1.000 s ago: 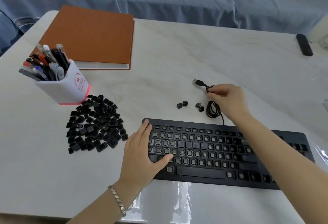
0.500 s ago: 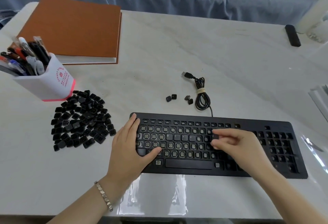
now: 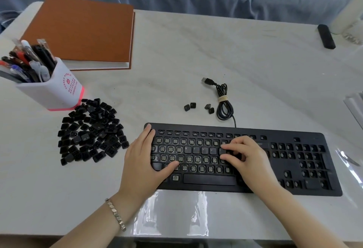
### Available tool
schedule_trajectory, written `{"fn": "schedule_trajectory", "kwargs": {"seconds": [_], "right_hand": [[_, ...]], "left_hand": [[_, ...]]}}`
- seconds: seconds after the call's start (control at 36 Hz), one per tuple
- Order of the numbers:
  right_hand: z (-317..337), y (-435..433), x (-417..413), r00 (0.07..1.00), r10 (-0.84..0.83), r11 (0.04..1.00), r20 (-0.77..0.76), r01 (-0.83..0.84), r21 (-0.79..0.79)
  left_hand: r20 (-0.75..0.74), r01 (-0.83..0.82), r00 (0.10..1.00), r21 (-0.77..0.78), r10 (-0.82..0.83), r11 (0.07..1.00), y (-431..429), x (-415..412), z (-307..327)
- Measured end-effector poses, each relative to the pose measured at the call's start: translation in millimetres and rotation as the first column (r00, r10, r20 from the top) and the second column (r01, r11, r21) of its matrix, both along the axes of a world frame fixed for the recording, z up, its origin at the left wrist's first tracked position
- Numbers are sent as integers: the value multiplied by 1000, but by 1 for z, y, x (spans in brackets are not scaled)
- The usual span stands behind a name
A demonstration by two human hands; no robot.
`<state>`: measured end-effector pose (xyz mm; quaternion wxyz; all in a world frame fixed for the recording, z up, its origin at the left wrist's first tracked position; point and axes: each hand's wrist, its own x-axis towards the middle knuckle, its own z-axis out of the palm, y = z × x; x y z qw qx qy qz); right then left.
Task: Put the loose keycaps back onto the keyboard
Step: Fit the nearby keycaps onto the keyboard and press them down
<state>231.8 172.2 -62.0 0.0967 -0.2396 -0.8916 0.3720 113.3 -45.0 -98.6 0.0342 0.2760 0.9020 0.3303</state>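
Observation:
A black keyboard (image 3: 294,187) lies near the table's front edge, with most of its keys bare and a few letter caps fitted in the upper letter row. My left hand (image 3: 143,161) rests flat on its left end, thumb across the lower rows. My right hand (image 3: 247,159) is over the middle of the keyboard, its fingers curled, pinching a black keycap (image 3: 222,151) against the upper letter row just right of the fitted caps. A big pile of loose keycaps (image 3: 92,133) lies left of the keyboard. Several more keycaps (image 3: 189,106) sit behind it.
The keyboard's coiled USB cable (image 3: 224,102) lies behind it. A white pen holder (image 3: 53,88) and an orange notebook (image 3: 84,33) are at the back left. A small black object (image 3: 326,36) sits at the back right. Clear plastic film (image 3: 170,212) covers the front edge.
My right hand left the cable behind the keyboard and came down onto the keyboard's middle, where it now pinches a keycap. My left hand stayed on the left end.

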Motion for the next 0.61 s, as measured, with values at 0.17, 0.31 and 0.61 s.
{"fn": "schedule_trajectory", "kwargs": {"seconds": [0.17, 0.31, 0.61], "right_hand": [[-5, 0, -1, 1000, -10, 1000, -4, 10, 18], [-8, -1, -2, 999, -39, 999, -34, 39, -18], [-21, -7, 4, 990, -20, 968, -141, 55, 246]], "left_hand": [[10, -2, 1000, 2, 2, 1000, 0, 0, 0], [9, -2, 1000, 0, 2, 1000, 0, -1, -1], [9, 2, 1000, -2, -2, 1000, 0, 0, 0]]}}
